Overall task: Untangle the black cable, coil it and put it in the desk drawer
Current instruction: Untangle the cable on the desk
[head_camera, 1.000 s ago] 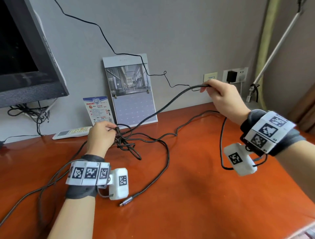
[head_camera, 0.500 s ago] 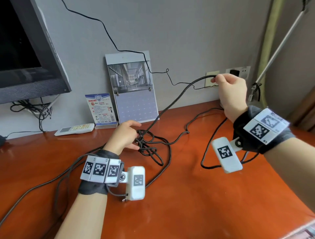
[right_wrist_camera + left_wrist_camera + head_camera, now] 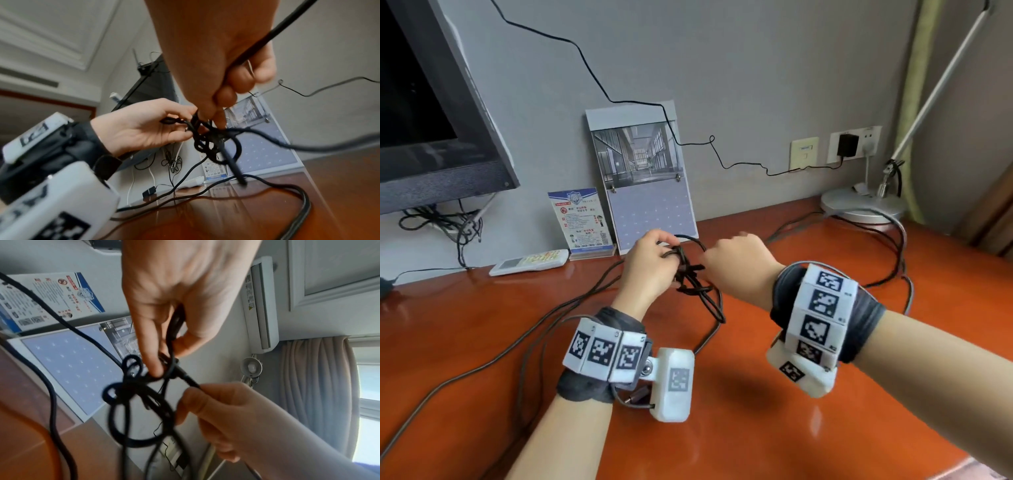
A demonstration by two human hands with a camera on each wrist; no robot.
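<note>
While both forearms reach up from the bottom of the head view, the left hand [image 3: 650,265] and the right hand [image 3: 736,262] meet just above the middle of the frame, both raised over the red-brown desk [image 3: 756,428]. Between them hangs the knotted part of the black cable [image 3: 693,284], lifted clear of the wood. In the left wrist view the left thumb and forefinger pinch strands at the top of the tangle [image 3: 144,389], and the right fingers [image 3: 197,402] are curled around a strand leaving the knot. The right wrist view shows that hand closed on the cable, a stiff length running through it and down to the desk. From the knot, slack runs down and off to the lower left of the head view, and other loops trail to the right, near the lamp base [image 3: 859,205]. Farther back, against the grey wall, stand a calendar [image 3: 647,178] and a small blue card [image 3: 582,219], with a white remote [image 3: 530,262] lying left of them. A dark monitor [image 3: 431,113] fills the upper left, and a wall socket [image 3: 854,144] with a black plug sits at upper right.
</note>
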